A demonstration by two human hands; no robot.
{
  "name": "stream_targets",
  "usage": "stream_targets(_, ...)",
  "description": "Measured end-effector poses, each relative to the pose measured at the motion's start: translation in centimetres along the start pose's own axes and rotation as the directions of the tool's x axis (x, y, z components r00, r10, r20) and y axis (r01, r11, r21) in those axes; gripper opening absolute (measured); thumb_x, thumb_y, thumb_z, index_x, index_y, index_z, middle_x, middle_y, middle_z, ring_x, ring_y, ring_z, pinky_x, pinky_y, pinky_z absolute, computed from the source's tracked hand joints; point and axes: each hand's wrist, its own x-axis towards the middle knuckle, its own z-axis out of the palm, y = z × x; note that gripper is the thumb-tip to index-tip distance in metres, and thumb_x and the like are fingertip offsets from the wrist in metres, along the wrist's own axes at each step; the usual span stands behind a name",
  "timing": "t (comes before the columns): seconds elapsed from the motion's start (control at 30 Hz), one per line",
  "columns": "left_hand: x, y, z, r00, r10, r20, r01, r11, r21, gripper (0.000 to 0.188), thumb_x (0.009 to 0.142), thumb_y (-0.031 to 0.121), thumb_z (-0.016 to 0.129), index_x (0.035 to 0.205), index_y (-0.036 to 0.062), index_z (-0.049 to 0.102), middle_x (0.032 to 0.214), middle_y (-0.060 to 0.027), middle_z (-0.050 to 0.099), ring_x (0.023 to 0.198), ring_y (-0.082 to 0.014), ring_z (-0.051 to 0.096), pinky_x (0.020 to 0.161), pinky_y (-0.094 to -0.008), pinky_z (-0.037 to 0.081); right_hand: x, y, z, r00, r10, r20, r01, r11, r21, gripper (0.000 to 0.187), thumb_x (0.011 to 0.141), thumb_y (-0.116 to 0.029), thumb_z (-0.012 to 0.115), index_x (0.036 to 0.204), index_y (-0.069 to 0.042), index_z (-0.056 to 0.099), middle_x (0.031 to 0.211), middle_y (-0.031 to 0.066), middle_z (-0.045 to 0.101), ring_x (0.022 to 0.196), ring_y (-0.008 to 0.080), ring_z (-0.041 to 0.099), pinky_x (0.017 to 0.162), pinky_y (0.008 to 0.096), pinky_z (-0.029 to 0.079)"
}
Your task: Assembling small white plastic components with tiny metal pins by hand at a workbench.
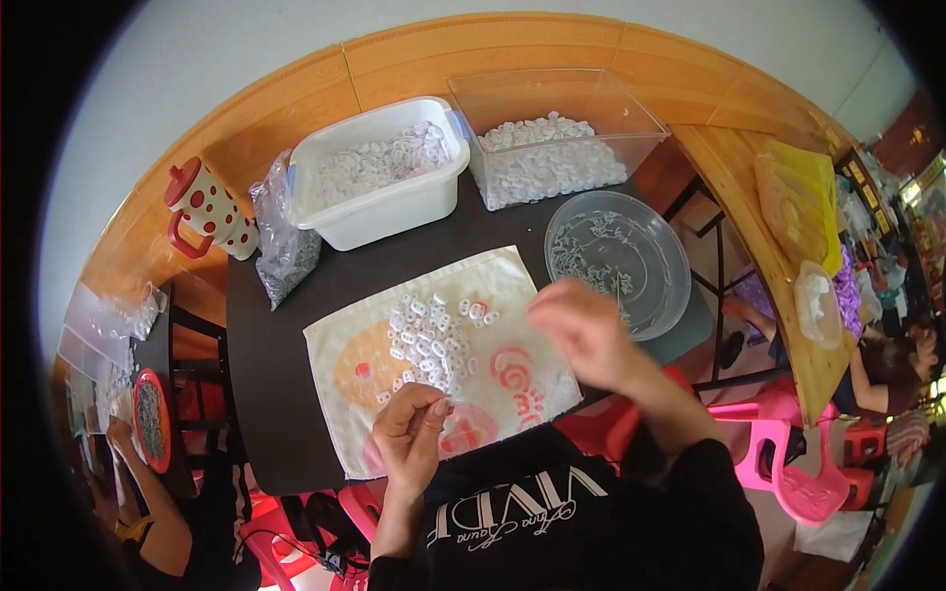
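Note:
My left hand (409, 438) is closed in a pinch over the near edge of a printed cream towel (527, 394). Whatever sits between its thumb and finger is too small to name. A loose pile of small white plastic pieces with holes (429, 340) lies on the towel just beyond that hand. My right hand (583, 330) is smeared by motion above the towel's right side, close to a round clear tub (655, 300). Small grey metal pieces (591, 256) are scattered inside the tub. The blur hides whether the right fingers hold anything.
Behind the towel stand a white basin (379, 227) and a clear box (572, 177), both holding white pieces. A plastic bag of grey pieces (286, 261) and a dotted tumbler (210, 209) are at left. Another person's arm (153, 497) reaches toward a red tray (151, 422). Pink stools (788, 448) stand right.

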Motion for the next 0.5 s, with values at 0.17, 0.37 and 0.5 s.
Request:
stream_targets(0.17, 0.0, 0.1, 0.0, 0.995, -0.098, -0.023, 0.094, 0.988, -0.123, 0.007, 0.094, -0.004, 0.059, 0.097, -0.0054, 0.064, 0.088, -0.0072, 0.063, 0.075, -0.0105, 0.060, 0.063, -0.0206, 0.047, -0.2, 8.7, -8.1, 0.982, 0.185, 0.027, -0.147, 0.851, -0.504, 0.015, 0.076, 0.008, 0.064, 0.088, 0.001, 0.063, 0.087, 0.0135, 0.064, 0.083, 0.0334, 0.062, 0.072, 0.0395, 0.051)
stream_targets(0.37, -0.7, -0.2, 0.1, 0.981, -0.190, -0.049, 0.180, 0.971, -0.156, 0.009, 0.093, -0.003, 0.061, 0.100, -0.0053, 0.066, 0.091, -0.0079, 0.067, 0.072, -0.0106, 0.064, 0.059, -0.0207, 0.048, -0.2, 11.5, -7.6, 0.907, 0.200, 0.369, 0.104, 0.745, -0.659, 0.020, 0.072, 0.008, 0.060, 0.089, -0.001, 0.061, 0.084, 0.0133, 0.063, 0.087, 0.0343, 0.061, 0.079, 0.0431, 0.049)
stream_targets(0.5, -0.4, -0.3, 0.5, 0.962, -0.245, -0.121, 0.216, 0.953, -0.211, 0.016, 0.089, -0.009, 0.061, 0.103, -0.0056, 0.067, 0.088, -0.0100, 0.068, 0.071, -0.0148, 0.066, 0.060, -0.0231, 0.050, 0.3, 10.5, -7.1, 0.816, 0.236, 0.527, 0.269, 0.652, -0.709, 0.021, 0.070, 0.007, 0.058, 0.089, -0.001, 0.061, 0.085, 0.0127, 0.062, 0.088, 0.0327, 0.061, 0.085, 0.0419, 0.049)
